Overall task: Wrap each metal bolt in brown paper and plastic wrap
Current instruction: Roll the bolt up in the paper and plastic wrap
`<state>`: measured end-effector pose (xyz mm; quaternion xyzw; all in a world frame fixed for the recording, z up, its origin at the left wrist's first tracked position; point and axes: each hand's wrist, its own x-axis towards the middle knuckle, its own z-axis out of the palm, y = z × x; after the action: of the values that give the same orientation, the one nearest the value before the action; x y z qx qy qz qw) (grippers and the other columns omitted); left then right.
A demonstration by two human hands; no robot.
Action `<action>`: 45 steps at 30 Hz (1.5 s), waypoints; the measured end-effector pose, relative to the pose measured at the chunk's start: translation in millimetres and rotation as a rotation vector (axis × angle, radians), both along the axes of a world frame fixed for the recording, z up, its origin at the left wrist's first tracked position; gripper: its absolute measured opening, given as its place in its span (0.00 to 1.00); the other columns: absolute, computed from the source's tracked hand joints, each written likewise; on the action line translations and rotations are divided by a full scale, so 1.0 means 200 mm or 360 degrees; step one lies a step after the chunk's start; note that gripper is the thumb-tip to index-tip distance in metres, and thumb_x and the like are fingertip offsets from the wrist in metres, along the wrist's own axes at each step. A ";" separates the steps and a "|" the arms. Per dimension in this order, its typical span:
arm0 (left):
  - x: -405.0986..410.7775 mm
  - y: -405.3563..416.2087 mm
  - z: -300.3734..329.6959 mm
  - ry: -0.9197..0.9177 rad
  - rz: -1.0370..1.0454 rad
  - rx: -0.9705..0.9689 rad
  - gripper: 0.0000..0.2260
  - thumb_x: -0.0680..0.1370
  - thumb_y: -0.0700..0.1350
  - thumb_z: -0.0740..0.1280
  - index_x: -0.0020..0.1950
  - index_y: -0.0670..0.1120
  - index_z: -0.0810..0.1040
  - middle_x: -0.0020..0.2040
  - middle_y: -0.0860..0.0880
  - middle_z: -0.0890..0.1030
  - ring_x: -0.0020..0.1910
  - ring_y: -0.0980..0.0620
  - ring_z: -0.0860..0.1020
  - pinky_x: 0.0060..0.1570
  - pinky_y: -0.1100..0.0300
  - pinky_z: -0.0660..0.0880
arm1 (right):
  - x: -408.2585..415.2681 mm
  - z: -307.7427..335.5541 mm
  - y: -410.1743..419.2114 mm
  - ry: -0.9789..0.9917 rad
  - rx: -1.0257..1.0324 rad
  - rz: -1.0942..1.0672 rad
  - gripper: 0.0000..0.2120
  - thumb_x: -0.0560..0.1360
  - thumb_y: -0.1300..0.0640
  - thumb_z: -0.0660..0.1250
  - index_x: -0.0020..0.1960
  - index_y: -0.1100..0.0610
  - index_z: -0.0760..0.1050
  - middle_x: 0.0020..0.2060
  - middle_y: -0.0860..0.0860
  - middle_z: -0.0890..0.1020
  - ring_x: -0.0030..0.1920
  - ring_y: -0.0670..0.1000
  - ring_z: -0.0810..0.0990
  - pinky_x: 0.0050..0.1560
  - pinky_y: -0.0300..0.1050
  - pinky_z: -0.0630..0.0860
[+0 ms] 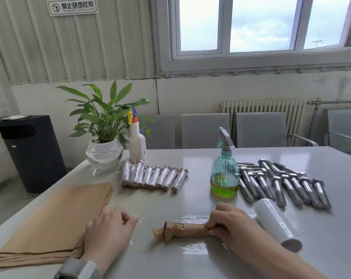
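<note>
The right hand (pixel 229 224) has its grip pinched on the paper-wrapped bolt (pixel 182 230), which lies on plastic wrap (pixel 192 249). At nine o'clock of it, the left hand (pixel 108 228) pinches the wrap's edge on the counter (pixel 190 158).

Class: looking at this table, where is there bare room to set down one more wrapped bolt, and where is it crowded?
Free: the patch between the wrapped bolts and the spray bottle, and the table's near right corner beyond the film roll. Crowded: the bare bolts on the right, the paper stack on the left.
</note>
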<state>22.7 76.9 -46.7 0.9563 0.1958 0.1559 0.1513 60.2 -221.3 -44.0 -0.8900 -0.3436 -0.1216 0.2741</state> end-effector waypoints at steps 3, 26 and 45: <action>0.00 0.00 -0.01 -0.0057 -0.0046 -0.0055 0.09 0.76 0.61 0.64 0.40 0.59 0.71 0.45 0.56 0.71 0.55 0.51 0.74 0.55 0.55 0.67 | 0.00 0.00 -0.01 -0.0018 -0.0008 -0.0010 0.03 0.75 0.56 0.71 0.45 0.48 0.81 0.41 0.36 0.72 0.45 0.32 0.71 0.44 0.26 0.66; 0.21 -0.55 0.29 0.0182 -0.0731 -0.1482 0.09 0.82 0.44 0.64 0.42 0.45 0.70 0.24 0.51 0.70 0.20 0.54 0.62 0.19 0.70 0.56 | 0.01 0.03 -0.01 0.0021 -0.0010 0.0006 0.03 0.75 0.58 0.69 0.46 0.53 0.82 0.41 0.41 0.72 0.41 0.39 0.70 0.41 0.26 0.63; 0.18 -0.64 0.18 0.0607 -0.1088 -0.1096 0.12 0.77 0.34 0.50 0.52 0.47 0.67 0.27 0.48 0.77 0.19 0.53 0.72 0.20 0.68 0.64 | 0.00 0.02 -0.01 -0.0021 0.0004 -0.0028 0.11 0.75 0.55 0.69 0.55 0.45 0.72 0.41 0.40 0.73 0.45 0.41 0.70 0.45 0.36 0.69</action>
<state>59.4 -51.1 -11.0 0.8718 -0.0638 -0.1529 0.4609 59.8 -223.8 -40.2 -0.8918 -0.3373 -0.1303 0.2719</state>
